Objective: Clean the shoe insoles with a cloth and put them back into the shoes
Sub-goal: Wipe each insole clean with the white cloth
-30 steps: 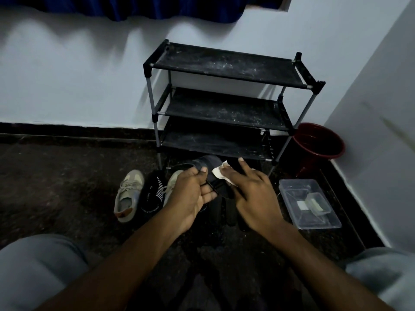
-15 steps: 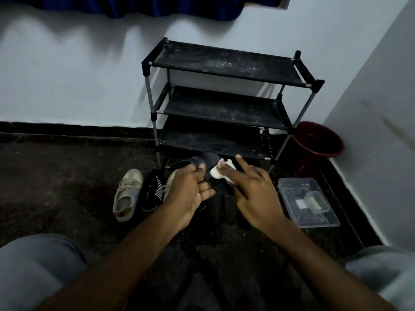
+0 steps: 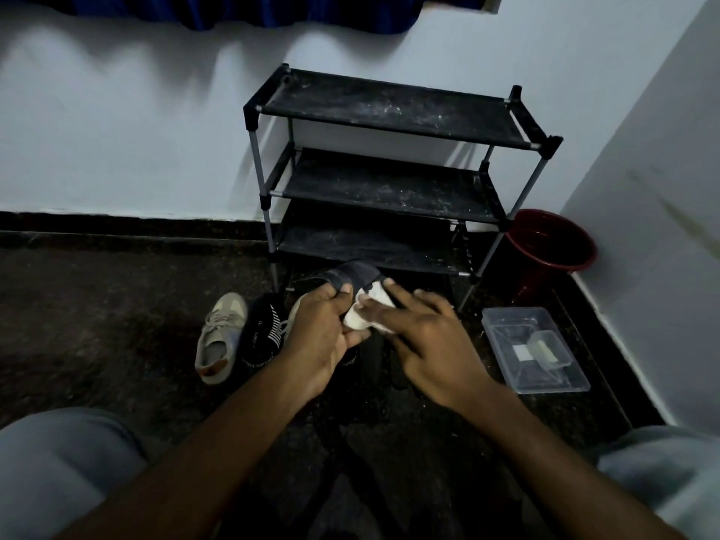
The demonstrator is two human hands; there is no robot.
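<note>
Right hand (image 3: 432, 344) presses cloth (image 3: 360, 317) on insole (image 3: 354, 274) (left hand (image 3: 323, 341) holds it).

Black rack (image 3: 393, 181) against white wall (image 3: 117, 122)

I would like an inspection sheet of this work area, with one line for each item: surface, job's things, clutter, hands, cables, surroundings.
Surface: dark speckled stone floor.
Job's things: dark grey shoe insole held above the floor, white cloth lying on it; beige lace-up shoe and black shoe with white stripes on the floor, left of the hands.
Clutter: clear plastic box with a small item inside; red plastic bucket in the corner.
Hands: left hand grips the insole; right hand presses the cloth with straight fingers.
Cables: nothing seen.
Surroundings: black three-shelf rack, dust-marked, against a white wall; blue curtain above.
</note>
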